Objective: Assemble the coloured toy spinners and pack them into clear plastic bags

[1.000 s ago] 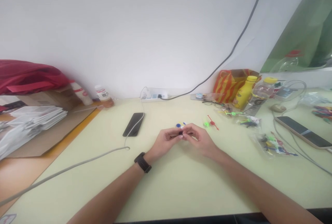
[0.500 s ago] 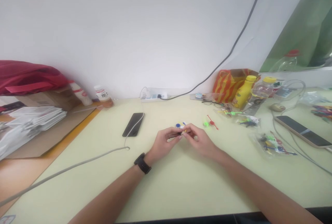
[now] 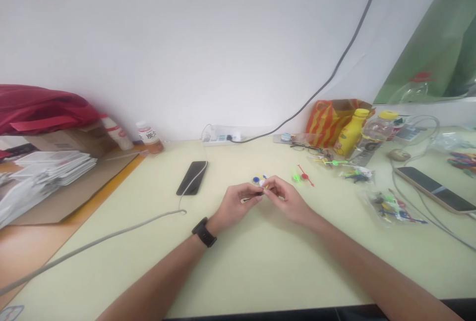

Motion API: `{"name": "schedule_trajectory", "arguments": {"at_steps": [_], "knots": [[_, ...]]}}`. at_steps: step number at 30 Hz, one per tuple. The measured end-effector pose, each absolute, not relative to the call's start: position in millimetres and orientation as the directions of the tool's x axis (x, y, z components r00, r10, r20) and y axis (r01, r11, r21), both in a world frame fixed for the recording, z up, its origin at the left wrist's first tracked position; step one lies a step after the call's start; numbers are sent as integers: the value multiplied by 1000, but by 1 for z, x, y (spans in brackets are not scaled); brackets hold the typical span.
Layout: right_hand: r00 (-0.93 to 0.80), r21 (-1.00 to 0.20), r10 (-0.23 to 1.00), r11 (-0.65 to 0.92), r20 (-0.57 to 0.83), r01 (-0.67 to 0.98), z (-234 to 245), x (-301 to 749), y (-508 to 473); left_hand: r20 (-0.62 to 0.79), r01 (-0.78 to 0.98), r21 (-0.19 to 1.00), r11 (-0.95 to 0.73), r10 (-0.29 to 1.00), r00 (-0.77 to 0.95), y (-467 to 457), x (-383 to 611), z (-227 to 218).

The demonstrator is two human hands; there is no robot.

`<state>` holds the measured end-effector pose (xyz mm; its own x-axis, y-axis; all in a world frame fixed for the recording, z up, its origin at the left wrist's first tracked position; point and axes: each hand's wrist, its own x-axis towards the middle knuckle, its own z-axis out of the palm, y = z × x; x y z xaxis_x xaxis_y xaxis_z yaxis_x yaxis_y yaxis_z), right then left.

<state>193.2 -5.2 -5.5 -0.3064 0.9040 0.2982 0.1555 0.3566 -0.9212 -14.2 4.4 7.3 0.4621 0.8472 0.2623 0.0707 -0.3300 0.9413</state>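
My left hand [image 3: 238, 203] and my right hand [image 3: 286, 199] meet fingertip to fingertip over the table. Both are closed in a pinch. A dark, thin piece shows under the left fingers, and a bit of yellow shows at the right fingertips; the fingers hide most of what is held. Just behind the hands lie a blue round plastic piece [image 3: 256, 180] and a white piece, partly covered. To the right of them are a bright green piece [image 3: 296, 178] and a red plastic piece with thin arms [image 3: 305, 176].
A black phone [image 3: 192, 178] with a grey cable lies left of my hands. Clear bags of coloured plastic parts [image 3: 394, 207], a second phone [image 3: 437, 188], glasses [image 3: 305, 148] and a yellow bottle [image 3: 351, 133] stand or lie on the right. A power strip [image 3: 223, 137] sits by the wall.
The hands stay together in nearly the same place, with small shifts of the fingers. Less of the dark piece shows now. The whole view has moved very slightly.
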Motion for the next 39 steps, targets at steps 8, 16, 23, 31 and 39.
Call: {"name": "schedule_trajectory", "arguments": {"at_steps": [8, 16, 23, 31, 39], "knots": [[-267, -947, 920, 316, 288, 65, -2, 196, -1, 191, -29, 978, -206, 835, 517, 5, -14, 10], [-115, -850, 893, 450, 436, 274, 5, 200, -5, 143, -137, 986, -91, 887, 439, 14, -17, 7], [-233, -870, 879, 459, 416, 179, 1, 196, -11, 116, -175, 984, -44, 897, 426, 18, -20, 2], [-347, -943, 901, 315, 261, 108, 0, 203, -4, 112, -169, 985, -42, 895, 431, 16, -19, 4], [-297, -972, 926, 231, 232, -39, 3, 198, -2, 107, -166, 985, -38, 897, 429, 15, -19, 6]]}}
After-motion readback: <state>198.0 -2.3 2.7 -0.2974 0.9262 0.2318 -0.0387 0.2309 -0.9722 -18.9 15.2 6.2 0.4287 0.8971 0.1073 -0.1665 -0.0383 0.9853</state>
